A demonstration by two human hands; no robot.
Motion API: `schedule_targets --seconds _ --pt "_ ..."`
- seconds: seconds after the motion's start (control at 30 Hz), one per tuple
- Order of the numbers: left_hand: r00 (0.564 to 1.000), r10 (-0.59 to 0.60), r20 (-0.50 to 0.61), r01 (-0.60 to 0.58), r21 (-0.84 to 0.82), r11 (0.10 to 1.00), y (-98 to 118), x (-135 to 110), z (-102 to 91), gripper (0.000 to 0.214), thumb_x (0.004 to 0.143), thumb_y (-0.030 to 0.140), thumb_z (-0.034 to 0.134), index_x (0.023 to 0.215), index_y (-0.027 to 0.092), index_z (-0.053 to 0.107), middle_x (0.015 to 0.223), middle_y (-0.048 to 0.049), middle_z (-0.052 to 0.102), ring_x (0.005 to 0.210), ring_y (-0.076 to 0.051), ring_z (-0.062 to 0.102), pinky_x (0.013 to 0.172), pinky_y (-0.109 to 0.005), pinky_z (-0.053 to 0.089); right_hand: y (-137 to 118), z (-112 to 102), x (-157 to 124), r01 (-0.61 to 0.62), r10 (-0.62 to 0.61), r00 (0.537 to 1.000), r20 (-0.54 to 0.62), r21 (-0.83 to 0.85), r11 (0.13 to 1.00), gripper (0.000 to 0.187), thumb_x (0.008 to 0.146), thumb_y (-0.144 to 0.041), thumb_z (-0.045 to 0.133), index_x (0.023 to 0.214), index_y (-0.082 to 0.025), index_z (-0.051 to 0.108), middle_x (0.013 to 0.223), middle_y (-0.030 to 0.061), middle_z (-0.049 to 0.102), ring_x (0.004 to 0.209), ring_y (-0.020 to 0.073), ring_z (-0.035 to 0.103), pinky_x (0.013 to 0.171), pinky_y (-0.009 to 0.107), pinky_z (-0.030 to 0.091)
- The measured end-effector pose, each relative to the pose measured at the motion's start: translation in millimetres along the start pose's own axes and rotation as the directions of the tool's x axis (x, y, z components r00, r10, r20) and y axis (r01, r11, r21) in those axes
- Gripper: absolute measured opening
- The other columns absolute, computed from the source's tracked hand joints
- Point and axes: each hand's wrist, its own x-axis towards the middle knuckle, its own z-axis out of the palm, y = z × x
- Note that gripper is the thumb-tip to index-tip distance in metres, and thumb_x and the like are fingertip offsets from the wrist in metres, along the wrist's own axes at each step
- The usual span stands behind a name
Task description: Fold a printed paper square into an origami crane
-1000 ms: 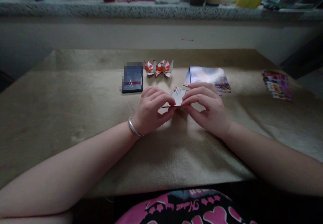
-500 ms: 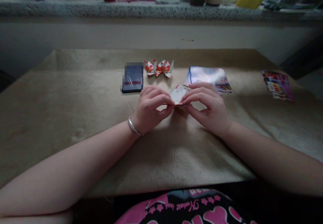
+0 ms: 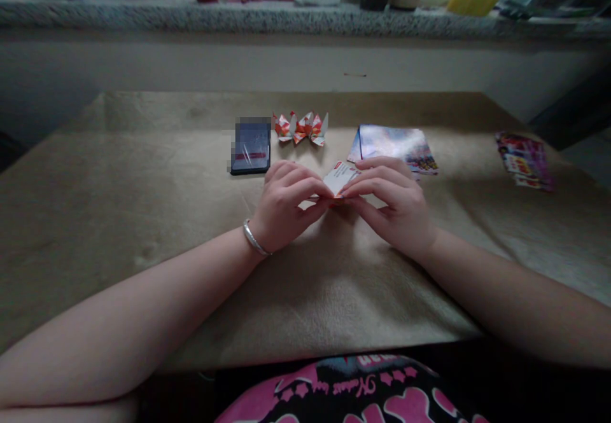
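A small piece of white and red printed paper point(image 3: 338, 178) is pinched between both my hands just above the tan table covering point(image 3: 143, 187). My left hand point(image 3: 285, 207), with a silver bracelet at the wrist, has its fingers curled on the paper's left side. My right hand point(image 3: 392, 203) grips the right side with thumb and fingers pressed together. Part of the paper is hidden under my fingers. Behind my hands lie folded red and white paper figures point(image 3: 300, 128).
A dark phone point(image 3: 251, 148) lies left of the folded figures. A stack of colourful printed sheets point(image 3: 398, 145) sits behind my right hand, and more sheets point(image 3: 525, 159) lie far right. A stone windowsill point(image 3: 286, 21) with assorted items runs along the back.
The paper's free flap has tilted up a little and my fingers have shifted slightly along it. Both arms stay where they were.
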Motion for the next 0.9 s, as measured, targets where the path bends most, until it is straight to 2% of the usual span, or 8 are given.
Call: schedule_targets --seconds 0.23,0.4,0.57,0.77,0.9 --pt "1.0 -0.009 0.0 0.009 -0.027 1.0 -1.6 -0.8 0.0 0.012 0.085 0.033 0.065 0.077 0.024 0.064 0.078 0.0005 0.067 0.076 -0.016 0.056 0.078 -0.034 0.043 0.8 2.1 -2.2 -0.066 0.066 0.998 0.002 -0.01 0.998 0.006 0.08 -0.021 0.066 0.085 -0.024 0.065 0.083 0.0024 0.072 0.098 0.0238 0.063 0.087 0.042 0.051" --pt "0.999 -0.035 0.016 0.034 0.022 0.999 0.0 -0.6 0.1 0.011 0.084 0.032 0.063 0.077 0.024 0.065 0.078 -0.0003 0.067 0.077 -0.016 0.057 0.078 -0.034 0.043 0.6 1.8 -0.8 -0.048 0.047 0.999 0.015 0.023 0.999 0.008 0.08 -0.018 0.064 0.082 -0.026 0.064 0.085 0.0006 0.072 0.099 0.0222 0.063 0.089 0.042 0.05" --pt "1.0 0.023 0.011 -0.023 0.056 0.998 0.4 0.1 0.2 0.009 0.084 0.033 0.065 0.078 0.027 0.066 0.076 0.002 0.067 0.075 -0.016 0.055 0.08 -0.035 0.042 -1.4 2.5 0.6 -0.031 0.03 0.999 0.038 0.026 0.999 0.006 0.082 -0.02 0.065 0.082 -0.027 0.064 0.087 0.0005 0.072 0.1 0.0217 0.062 0.091 0.042 0.05" --pt "0.998 0.067 -0.019 -0.066 0.055 0.996 1.5 0.9 -1.1 0.009 0.083 0.03 0.065 0.076 0.026 0.064 0.076 0.0024 0.067 0.073 -0.015 0.055 0.079 -0.035 0.042 -1.6 4.7 1.2 -0.027 0.027 1.0 0.007 0.015 1.0 0.007 0.08 -0.02 0.066 0.081 -0.025 0.061 0.086 0.0018 0.068 0.097 0.0215 0.061 0.089 0.042 0.049" --pt "0.997 0.074 0.018 -0.075 0.124 0.989 3.5 1.8 -1.8 0.01 0.084 0.031 0.064 0.076 0.025 0.062 0.077 0.0031 0.068 0.073 -0.015 0.055 0.082 -0.035 0.041 -1.3 6.3 1.0 -0.025 0.025 1.0 0.014 -0.008 1.0 0.006 0.081 -0.022 0.065 0.08 -0.027 0.063 0.087 0.0015 0.065 0.095 0.0201 0.06 0.087 0.04 0.049"
